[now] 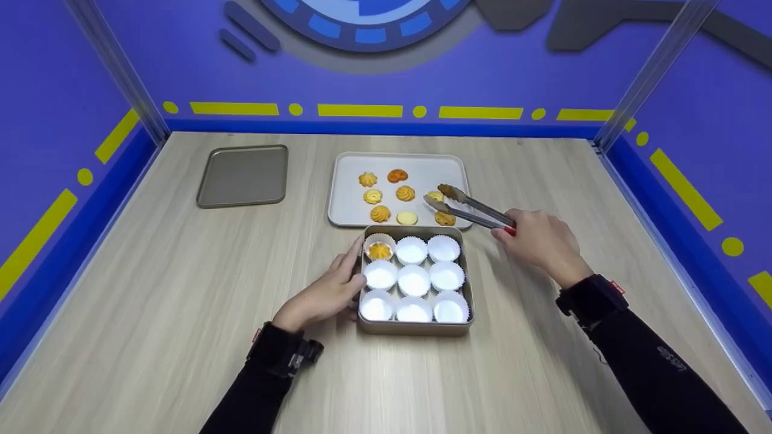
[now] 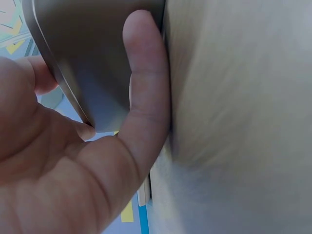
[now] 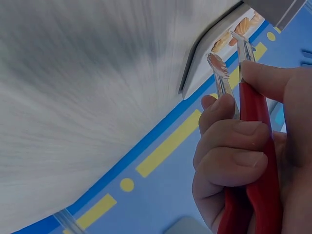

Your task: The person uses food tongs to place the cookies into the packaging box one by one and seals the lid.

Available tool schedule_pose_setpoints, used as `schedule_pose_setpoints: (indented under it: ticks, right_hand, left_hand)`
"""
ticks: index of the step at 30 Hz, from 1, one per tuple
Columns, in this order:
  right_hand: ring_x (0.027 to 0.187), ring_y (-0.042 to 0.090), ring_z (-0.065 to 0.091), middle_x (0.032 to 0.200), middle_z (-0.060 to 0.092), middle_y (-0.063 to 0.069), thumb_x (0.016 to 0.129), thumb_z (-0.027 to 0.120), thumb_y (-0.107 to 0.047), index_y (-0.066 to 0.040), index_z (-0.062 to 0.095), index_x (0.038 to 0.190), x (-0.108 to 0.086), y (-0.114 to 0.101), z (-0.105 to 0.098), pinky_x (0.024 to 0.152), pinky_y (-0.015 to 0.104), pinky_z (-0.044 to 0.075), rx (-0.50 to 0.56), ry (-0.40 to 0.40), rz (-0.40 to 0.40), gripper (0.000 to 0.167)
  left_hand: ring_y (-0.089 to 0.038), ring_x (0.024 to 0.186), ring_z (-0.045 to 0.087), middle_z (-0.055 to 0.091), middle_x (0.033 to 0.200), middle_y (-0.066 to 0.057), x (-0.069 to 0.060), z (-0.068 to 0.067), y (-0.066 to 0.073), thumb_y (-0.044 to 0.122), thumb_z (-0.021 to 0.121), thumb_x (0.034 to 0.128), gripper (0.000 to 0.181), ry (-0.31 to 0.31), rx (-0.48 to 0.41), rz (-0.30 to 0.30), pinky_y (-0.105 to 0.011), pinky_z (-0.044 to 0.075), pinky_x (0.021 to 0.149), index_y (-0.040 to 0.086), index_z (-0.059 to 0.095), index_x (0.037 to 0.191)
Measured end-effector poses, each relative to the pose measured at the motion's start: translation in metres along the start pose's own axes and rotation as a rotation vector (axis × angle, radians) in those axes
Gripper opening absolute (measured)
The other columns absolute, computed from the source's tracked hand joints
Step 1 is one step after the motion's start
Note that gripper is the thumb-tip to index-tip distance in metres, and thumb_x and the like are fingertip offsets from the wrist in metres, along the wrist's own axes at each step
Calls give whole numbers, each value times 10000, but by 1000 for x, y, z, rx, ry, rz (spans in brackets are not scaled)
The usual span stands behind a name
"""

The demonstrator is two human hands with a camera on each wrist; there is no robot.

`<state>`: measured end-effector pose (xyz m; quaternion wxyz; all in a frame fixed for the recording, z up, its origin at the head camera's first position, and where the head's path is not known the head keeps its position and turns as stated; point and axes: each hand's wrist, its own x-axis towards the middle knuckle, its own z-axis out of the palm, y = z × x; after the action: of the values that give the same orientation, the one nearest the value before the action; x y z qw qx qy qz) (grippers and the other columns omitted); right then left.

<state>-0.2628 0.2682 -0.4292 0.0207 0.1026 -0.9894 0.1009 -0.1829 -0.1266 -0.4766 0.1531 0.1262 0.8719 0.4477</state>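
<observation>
My right hand grips metal tongs with red handles. Their tips are spread above the right part of a pale tray, on either side of a yellow cookie; whether they touch it I cannot tell. Several cookies lie on the tray, among them a swirled one and a pretzel-shaped one. Against the left wall of a square metal tin rests my left hand, its thumb at the rim. White paper cups fill the tin; the far-left cup holds a golden cookie.
A flat grey-brown lid or tray lies at the back left of the wooden table. The tin stands right against the pale tray's near edge. Blue panels wall the table at the back and sides.
</observation>
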Motion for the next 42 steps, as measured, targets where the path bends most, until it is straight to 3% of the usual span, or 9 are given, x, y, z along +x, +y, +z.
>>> schedule_pose_setpoints:
  ticks: [8, 18, 26, 33, 42]
  right_hand:
    - [681, 270, 505, 729, 504, 39, 1009, 674, -394, -102, 646, 939, -1, -4, 2, 573, 377, 306, -48, 24, -27, 301]
    - [718, 278, 517, 747, 514, 49, 1024, 672, -387, -97, 700, 1024, -1, -4, 1, 602, 381, 317, -57, 13, -33, 292]
    - [694, 280, 529, 732, 541, 40, 1019, 683, -375, -136, 718, 1026, -1, 0, 5, 567, 390, 348, -69, 66, -70, 242]
    - [684, 286, 531, 746, 560, 42, 1019, 681, -375, -151, 732, 1071, -1, 3, 7, 552, 413, 373, -71, 85, -75, 235]
    - [663, 280, 536, 742, 571, 39, 1018, 680, -397, -171, 715, 1024, -4, 5, 5, 521, 403, 361, -67, 114, -92, 230]
  left_hand:
    - [-412, 1328, 520, 304, 1668, -217, 0, 0, 0, 261, 485, 1062, 833, -1, -17, -12, -529, 494, 1096, 341, -19, 1720]
    - [-416, 1377, 495, 264, 1701, -217, 0, 1, 1, 279, 482, 1068, 832, -4, -5, -15, -559, 468, 1129, 362, -37, 1714]
    - [-404, 1467, 419, 245, 1714, -218, 0, 0, 1, 287, 475, 1063, 838, -2, 16, -4, -581, 367, 1216, 334, -49, 1716]
    - [-366, 1397, 471, 295, 1685, -207, -1, 0, 2, 283, 476, 1047, 847, 1, 18, 2, -541, 396, 1196, 347, -41, 1715]
    - [-367, 1373, 479, 303, 1671, -217, 0, 0, 2, 275, 479, 1042, 850, 1, 6, -2, -522, 412, 1184, 325, -32, 1719]
